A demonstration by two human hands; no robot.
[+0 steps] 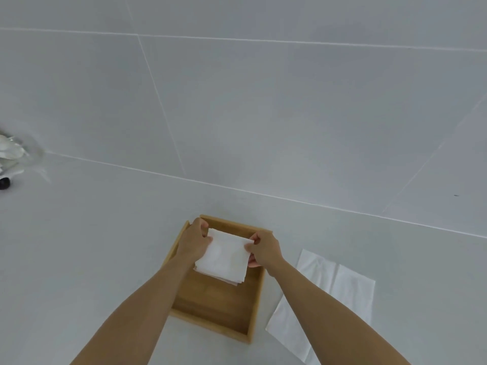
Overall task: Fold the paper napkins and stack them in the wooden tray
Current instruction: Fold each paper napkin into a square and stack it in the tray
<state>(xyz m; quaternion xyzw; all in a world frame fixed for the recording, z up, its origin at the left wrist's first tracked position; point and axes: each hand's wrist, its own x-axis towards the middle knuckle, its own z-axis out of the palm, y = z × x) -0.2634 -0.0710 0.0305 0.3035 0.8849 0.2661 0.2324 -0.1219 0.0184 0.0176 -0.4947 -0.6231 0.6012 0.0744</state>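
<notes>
A wooden tray point(257, 299) sits on the pale floor in front of me. A folded white napkin point(224, 255) lies over a small stack of folded napkins in the tray's far half. My left hand point(193, 239) pinches the napkin's far left corner. The far right corner is pinched by my right hand point(263, 247). An unfolded white napkin point(345, 288) lies flat on the floor to the right of the tray, partly hidden by my right forearm.
Large grey tiles cover the floor all around. At the far left edge lie a crumpled silvery white object point(10, 151) and a small black thing point(4, 182).
</notes>
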